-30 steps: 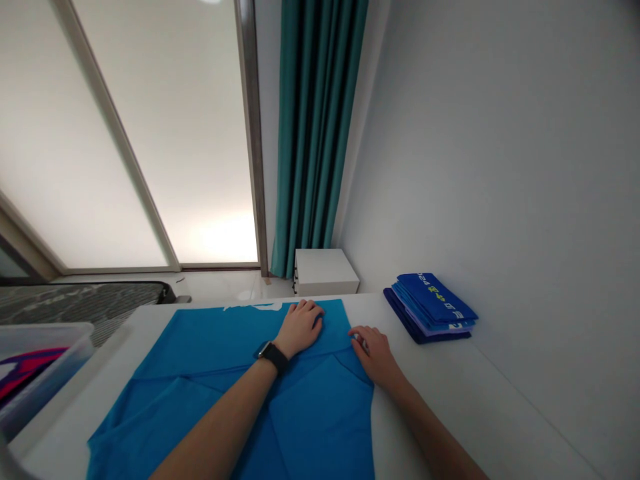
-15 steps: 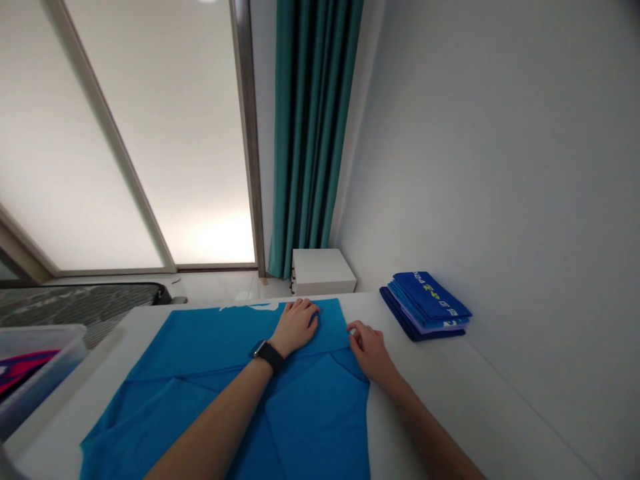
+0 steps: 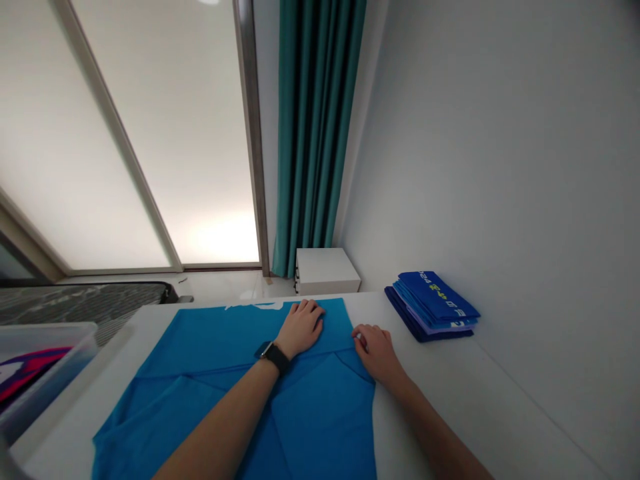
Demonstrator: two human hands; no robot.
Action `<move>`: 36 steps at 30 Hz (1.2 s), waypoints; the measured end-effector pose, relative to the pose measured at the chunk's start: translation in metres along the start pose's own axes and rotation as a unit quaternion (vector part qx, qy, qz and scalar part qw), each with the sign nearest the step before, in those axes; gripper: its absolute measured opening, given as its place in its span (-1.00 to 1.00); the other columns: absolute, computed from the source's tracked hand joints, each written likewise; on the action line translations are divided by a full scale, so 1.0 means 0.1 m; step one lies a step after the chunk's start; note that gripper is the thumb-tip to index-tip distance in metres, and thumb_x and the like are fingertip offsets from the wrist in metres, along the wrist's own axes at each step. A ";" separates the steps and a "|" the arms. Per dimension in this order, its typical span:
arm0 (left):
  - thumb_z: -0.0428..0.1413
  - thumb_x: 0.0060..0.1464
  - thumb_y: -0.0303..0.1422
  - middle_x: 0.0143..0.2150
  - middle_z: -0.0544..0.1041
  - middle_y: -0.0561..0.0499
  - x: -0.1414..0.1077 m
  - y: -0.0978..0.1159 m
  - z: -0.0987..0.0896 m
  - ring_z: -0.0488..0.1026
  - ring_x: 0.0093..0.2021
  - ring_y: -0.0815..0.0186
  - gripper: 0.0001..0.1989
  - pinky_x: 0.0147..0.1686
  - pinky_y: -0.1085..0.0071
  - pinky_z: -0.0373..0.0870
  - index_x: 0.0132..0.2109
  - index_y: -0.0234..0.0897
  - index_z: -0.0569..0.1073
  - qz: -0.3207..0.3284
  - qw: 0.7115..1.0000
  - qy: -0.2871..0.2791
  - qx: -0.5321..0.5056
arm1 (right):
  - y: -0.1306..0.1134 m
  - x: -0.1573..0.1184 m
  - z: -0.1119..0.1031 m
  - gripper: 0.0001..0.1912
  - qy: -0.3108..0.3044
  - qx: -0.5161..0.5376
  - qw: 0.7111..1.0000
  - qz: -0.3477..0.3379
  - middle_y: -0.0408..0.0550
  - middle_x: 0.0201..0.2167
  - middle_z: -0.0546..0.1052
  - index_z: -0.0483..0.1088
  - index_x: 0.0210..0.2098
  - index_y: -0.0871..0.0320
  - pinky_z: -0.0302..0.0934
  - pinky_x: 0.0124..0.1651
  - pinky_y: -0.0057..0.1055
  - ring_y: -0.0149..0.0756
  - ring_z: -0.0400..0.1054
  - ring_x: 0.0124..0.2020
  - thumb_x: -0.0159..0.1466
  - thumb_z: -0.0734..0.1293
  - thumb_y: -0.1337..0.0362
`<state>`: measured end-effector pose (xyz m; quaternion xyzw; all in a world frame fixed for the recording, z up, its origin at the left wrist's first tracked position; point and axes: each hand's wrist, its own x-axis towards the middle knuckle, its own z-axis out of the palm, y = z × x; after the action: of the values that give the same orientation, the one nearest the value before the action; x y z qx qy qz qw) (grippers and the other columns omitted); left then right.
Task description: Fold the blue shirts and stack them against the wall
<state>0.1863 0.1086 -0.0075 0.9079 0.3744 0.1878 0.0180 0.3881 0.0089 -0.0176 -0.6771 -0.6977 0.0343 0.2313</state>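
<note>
A blue garment [image 3: 320, 407] lies spread on the white table, its far part folded over toward me in a wide band. My left hand [image 3: 301, 328], with a black watch on the wrist, rests on that band with its fingers spread, palm down. At the garment's right edge is my right hand [image 3: 378, 352], its thumb and index finger pinched together at the fold's edge. Whether cloth is between those fingertips is too small to tell.
Several folded blue garments [image 3: 435, 303] are stacked at the table's right, near the wall. A clear plastic bin [image 3: 83, 343] with red and dark cloth stands at the left. Beyond the table are a white cabinet [image 3: 327, 270] and a green curtain [image 3: 317, 133].
The whole view has shifted slightly, so things appear a little farther right. Both hands keep nearly the same places on the garment; the right thumb and index finger look closer together.
</note>
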 end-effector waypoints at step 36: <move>-0.16 0.19 -0.35 0.18 0.43 -0.10 -1.58 -2.08 -0.97 0.32 0.18 0.10 -0.58 0.11 0.12 0.26 0.11 -0.20 0.43 -0.251 0.967 -0.009 0.045 | 0.20 0.08 0.12 -0.71 0.003 0.125 0.989 -0.072 0.06 -0.19 0.50 0.47 -0.20 0.09 0.23 0.00 -0.13 -0.11 0.35 -0.12 0.27 0.13 0.22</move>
<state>-0.0909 0.1391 -0.0055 0.7865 0.5981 0.1517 0.0268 0.4026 0.0212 -0.0330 -0.5906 -0.7344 0.1029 0.3183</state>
